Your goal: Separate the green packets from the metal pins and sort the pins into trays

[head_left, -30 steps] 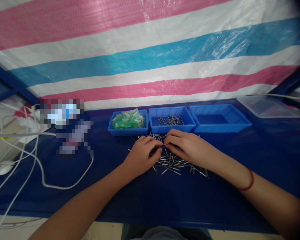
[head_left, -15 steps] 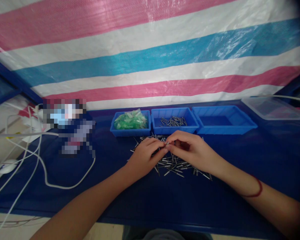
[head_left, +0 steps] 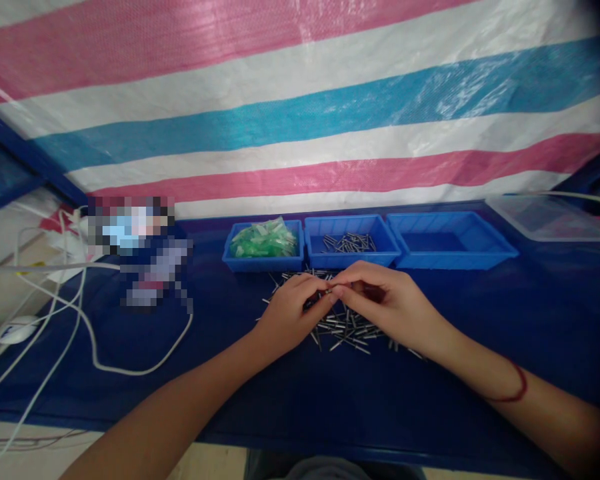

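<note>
Over a loose pile of metal blind rivets (head_left: 347, 330), my left hand (head_left: 293, 307) and my right hand (head_left: 383, 297) meet fingertip to fingertip. Thumb and forefinger are pinched together on each hand. A small metallic bit shows between them, seemingly one of the rivets, mostly covered by the fingers. Behind the hands, the middle blue bin (head_left: 353, 259) holds more rivets (head_left: 353, 243). The left blue bin (head_left: 263, 265) is filled with green and clear plastic packets (head_left: 264, 239). To the right stands a third blue bin (head_left: 455, 259) with nothing visible inside.
White cables (head_left: 95, 333) loop across the left of the dark blue table (head_left: 360, 407). Pixelated items lie at the back left. A clear plastic lid (head_left: 550, 219) rests at the back right. A striped plastic sheet (head_left: 300, 127) hangs behind the bins.
The pinched fingertips have shifted slightly and now cover more of the small metal piece. The whole view has drifted a little; the bins and pile look otherwise the same.
</note>
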`<state>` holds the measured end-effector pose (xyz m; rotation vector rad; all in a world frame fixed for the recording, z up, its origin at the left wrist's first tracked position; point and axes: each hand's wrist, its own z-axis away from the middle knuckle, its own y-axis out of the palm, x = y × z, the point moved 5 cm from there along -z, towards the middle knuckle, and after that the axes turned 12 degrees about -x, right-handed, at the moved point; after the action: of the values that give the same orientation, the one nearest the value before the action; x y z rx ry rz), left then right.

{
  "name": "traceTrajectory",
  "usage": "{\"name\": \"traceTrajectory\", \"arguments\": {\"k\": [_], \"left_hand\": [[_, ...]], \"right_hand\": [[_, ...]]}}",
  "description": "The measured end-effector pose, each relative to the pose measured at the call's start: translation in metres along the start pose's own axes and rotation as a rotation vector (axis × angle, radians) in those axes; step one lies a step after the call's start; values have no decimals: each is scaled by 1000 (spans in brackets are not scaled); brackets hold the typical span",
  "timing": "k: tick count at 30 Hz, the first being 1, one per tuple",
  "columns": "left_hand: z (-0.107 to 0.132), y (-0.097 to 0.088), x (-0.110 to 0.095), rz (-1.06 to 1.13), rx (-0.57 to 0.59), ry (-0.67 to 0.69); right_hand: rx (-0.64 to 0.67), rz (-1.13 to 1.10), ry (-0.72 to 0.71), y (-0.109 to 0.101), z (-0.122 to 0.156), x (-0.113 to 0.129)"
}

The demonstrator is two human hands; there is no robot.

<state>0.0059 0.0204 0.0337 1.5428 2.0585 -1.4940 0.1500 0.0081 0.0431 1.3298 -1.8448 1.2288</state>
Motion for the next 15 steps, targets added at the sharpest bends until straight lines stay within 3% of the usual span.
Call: {"name": "traceTrajectory", "arguments": {"k": [9, 15], "left_hand": [[-2, -10, 5, -6, -93, -103], [2, -7, 6, -7, -49, -106]], "right_hand": [[-53, 340, -416, -9, -7, 6], [-255, 644, -352, -35, -26, 0]]}}
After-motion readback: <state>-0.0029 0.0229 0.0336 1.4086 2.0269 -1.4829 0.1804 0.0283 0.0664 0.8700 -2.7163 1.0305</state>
